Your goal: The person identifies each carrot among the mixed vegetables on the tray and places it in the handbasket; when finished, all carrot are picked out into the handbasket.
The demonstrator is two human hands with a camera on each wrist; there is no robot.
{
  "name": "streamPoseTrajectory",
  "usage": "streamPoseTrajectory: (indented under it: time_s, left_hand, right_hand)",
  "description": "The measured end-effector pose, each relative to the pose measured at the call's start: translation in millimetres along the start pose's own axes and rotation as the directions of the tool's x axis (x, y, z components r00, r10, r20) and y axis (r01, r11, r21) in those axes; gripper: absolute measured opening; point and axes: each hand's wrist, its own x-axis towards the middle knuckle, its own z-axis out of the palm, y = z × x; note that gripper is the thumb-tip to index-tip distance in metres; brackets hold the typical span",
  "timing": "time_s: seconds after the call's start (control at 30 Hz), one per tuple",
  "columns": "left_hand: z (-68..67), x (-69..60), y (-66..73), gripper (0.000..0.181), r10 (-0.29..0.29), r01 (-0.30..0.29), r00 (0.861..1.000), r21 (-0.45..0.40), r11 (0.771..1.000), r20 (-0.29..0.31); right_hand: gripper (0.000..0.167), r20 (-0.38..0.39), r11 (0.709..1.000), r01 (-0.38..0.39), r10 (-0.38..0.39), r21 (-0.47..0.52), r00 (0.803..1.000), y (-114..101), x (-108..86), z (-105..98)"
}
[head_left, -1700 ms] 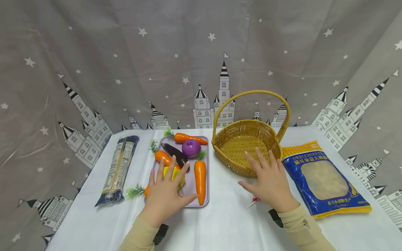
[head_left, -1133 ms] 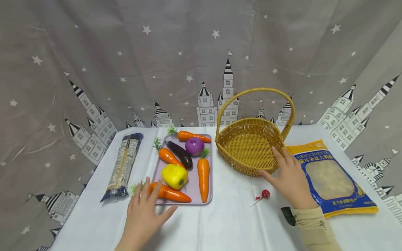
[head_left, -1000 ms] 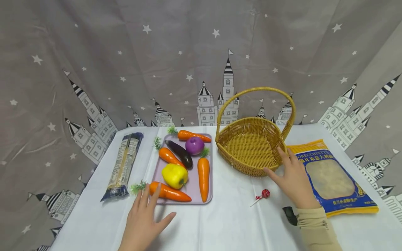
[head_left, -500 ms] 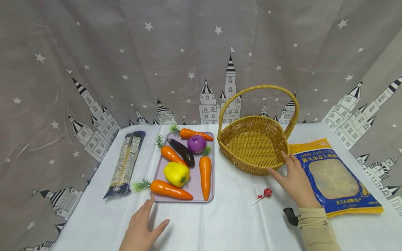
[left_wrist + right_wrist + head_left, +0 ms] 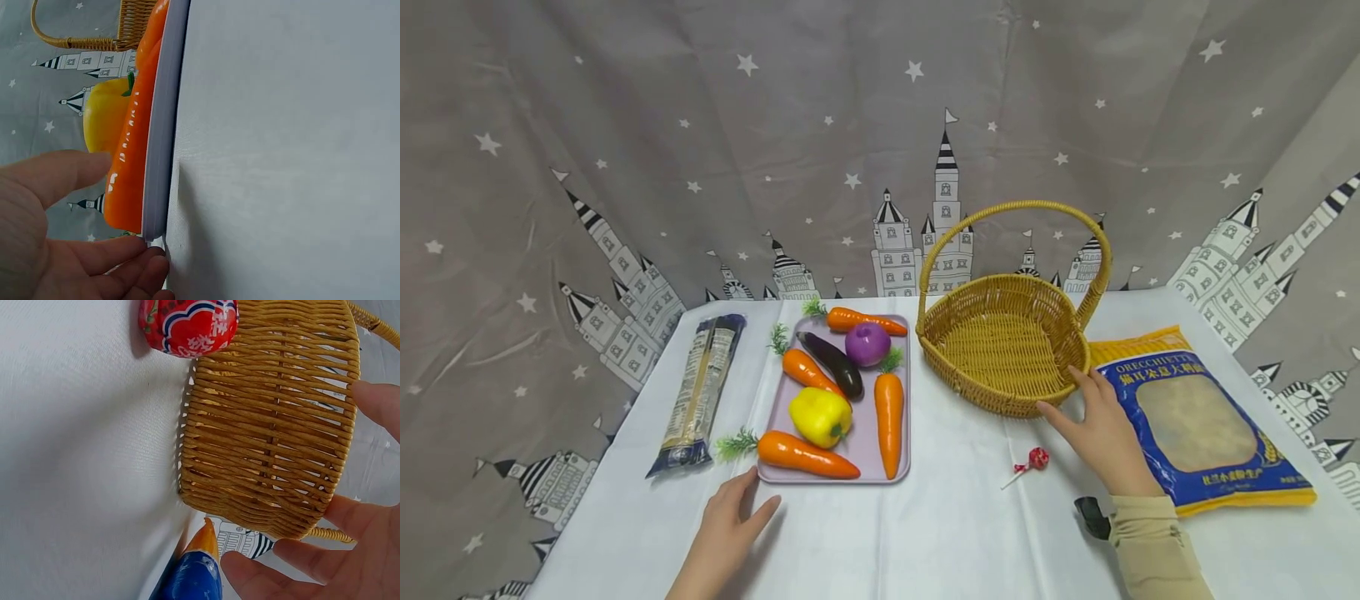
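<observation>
The left hand (image 5: 718, 521), thumb wide, touches the purple tray (image 5: 865, 425) on the white cloth (image 5: 955, 533) — its edge may stop the toy vegetables (image 5: 816, 417) rolling off — and the right hand (image 5: 1105, 433), spread out, touches the wicker basket (image 5: 1000, 358), maybe to steady it.

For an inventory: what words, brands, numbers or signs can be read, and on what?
"ORECCHIETTE": top of the blue-and-yellow bag.
"猫耳朵意大利面": same bag, just below.
"杜兰小麦粉生产": same bag, near its bottom.
Bag's lower right corner: too small to read.
Red lollipop wrapper: Chinese characters, not clearly legible.
Long packet: print too small to read.
</observation>
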Motion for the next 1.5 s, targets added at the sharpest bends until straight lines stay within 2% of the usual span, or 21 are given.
streamPoseTrajectory:
  time_s: [0.33, 0.47, 0.67, 0.83, 1.0, 1.23, 1.5]
  left_hand:
    - [-1.6, 22.8, -3.2, 0.055, -0.003, -0.002, 0.999, -0.135, 0.991, -0.037]
    - [-2.1, 31.8, -3.6, 0.051, 0.002, -0.011, 0.998, -0.129, 0.992, -0.07]
    - [-1.2, 41.0, -2.8, 0.049, -0.02, 0.012, 0.993, -0.071, 0.997, -0.113]
    - [0.0, 42.7, -2.8, 0.046, -0.029, 0.024, 0.988, -0.039, 0.999, -0.153]
    - [0.8, 42.2, -3.8, 0.045, -0.052, 0.048, 0.985, -0.025, 0.999, -0.165]
    - [2.1, 42.5, -2.6, 0.045, -0.075, 0.062, 0.984, -0.082, 0.995, -0.162]
    - [3.6, 39.7, -2.2, 0.042, -0.068, 0.048, 0.986, -0.127, 0.991, -0.155]
  right_hand:
    - [0.093, 0.014, 1.0, 0.002, -0.002, -0.006, 1.0, 2.1, 0.7, 4.6]
    - [0.092, 0.012, 1.0, 0.012, -0.012, -0.009, 1.0, 3.1, 0.7, 5.6]
    - [0.094, 0.002, 1.0, 0.001, -0.001, -0.002, 1.0, 2.8, 1.4, 8.4]
    - [0.087, -0.046, 0.999, 0.008, -0.006, 0.036, 0.999, 4.9, 1.3, 12.7]
    - [0.078, -0.092, 0.996, 0.035, -0.028, 0.081, 0.995, 7.2, 2.0, 16.8]
    - [0.072, -0.121, 0.993, 0.053, -0.041, 0.104, 0.992, 9.0, 2.7, 18.6]
    - [0.072, -0.105, 0.993, 0.043, -0.031, 0.111, 0.994, 9.7, 0.9, 17.5]
